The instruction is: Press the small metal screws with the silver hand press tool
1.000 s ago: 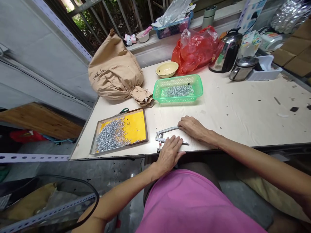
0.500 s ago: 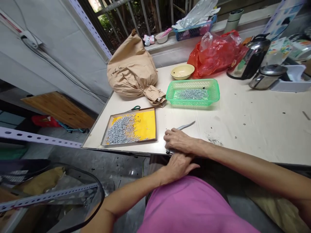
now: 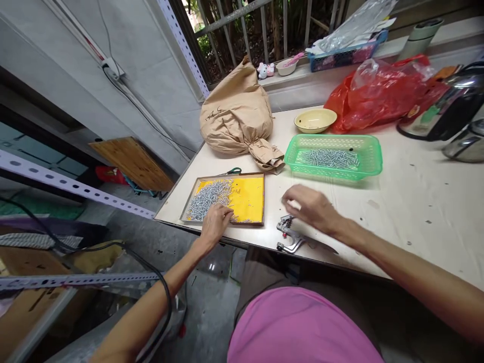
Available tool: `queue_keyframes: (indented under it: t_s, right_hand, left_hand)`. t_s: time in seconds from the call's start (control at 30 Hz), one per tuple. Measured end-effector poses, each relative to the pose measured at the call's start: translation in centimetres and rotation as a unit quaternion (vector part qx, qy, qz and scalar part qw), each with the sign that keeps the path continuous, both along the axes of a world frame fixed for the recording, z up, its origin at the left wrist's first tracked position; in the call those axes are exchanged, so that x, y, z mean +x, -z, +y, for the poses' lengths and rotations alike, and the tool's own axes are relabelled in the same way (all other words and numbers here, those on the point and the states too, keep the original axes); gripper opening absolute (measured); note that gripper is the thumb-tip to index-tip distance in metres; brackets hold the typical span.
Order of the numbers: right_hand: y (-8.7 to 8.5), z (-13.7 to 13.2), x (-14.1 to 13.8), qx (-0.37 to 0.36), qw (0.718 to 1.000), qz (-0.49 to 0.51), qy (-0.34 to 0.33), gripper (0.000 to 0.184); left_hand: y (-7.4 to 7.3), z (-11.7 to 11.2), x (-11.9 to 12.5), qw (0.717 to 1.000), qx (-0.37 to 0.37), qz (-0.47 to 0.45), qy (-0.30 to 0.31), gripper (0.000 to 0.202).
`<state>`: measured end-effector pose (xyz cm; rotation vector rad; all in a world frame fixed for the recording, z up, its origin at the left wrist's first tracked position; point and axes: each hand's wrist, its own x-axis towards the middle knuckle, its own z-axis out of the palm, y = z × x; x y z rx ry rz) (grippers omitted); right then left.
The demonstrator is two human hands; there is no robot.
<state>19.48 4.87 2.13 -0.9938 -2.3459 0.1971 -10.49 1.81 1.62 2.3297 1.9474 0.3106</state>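
One pale worktop (image 3: 389,232) is set below one barred window (image 3: 246,40), on whose sill one blue basket (image 3: 346,58), one small bowl (image 3: 286,69) and one flask (image 3: 421,41) are lined up. Two containers of small metal pins (image 3: 207,195) are seen, the pins being too many to count: one shallow tray (image 3: 263,201) lined with one yellow sheet (image 3: 247,194), and one green basket (image 3: 321,172) farther back. One pair of pliers (image 3: 293,245) is laid near the front edge, to the right of the tray.

Two hands are in view. The left hand (image 3: 216,221) is lowered over the tray's near edge, at the pins; its grip is bunched, and whether a pin is pinched cannot be told. The right hand (image 3: 312,207) is held over the pliers, its grip loosely curled; whether anything is held in it cannot be told.

Behind these are placed one paper sack (image 3: 236,118), one cream bowl (image 3: 315,121), one red bag (image 3: 378,98), one kettle (image 3: 440,108) and one metal pot (image 3: 467,145), partly cut off. One pair of scissors (image 3: 235,171) is half hidden behind the tray.
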Motion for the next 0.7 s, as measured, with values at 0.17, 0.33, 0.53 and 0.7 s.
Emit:
queue_keyframes:
  t_s: [0.17,0.33,0.53,0.7]
  right_hand:
    - [-3.2,3.5,4.7,0.043,0.971,-0.032,0.233,0.024]
    - [-0.8,0.9,6.6,-0.015,0.979,-0.065,0.195,0.027]
    - [3.3,-4.7,5.6,-0.107,0.986,-0.066,0.111,0.023]
    - [4.5,-7.0,5.4,-0.145,0.981,-0.076,0.100,0.022]
  left_hand:
    - [1.1,2.0,-0.8,0.992,-0.097,0.076,0.037,0.021]
    - [0.6,2.9,0.3,0.979,-0.106,0.152,0.081,0.018]
    - [-0.1,3.9,0.6,0.953,-0.104,0.219,0.181,0.021]
    - [-1.1,3.0,2.6,0.990,-0.082,0.039,0.109,0.014]
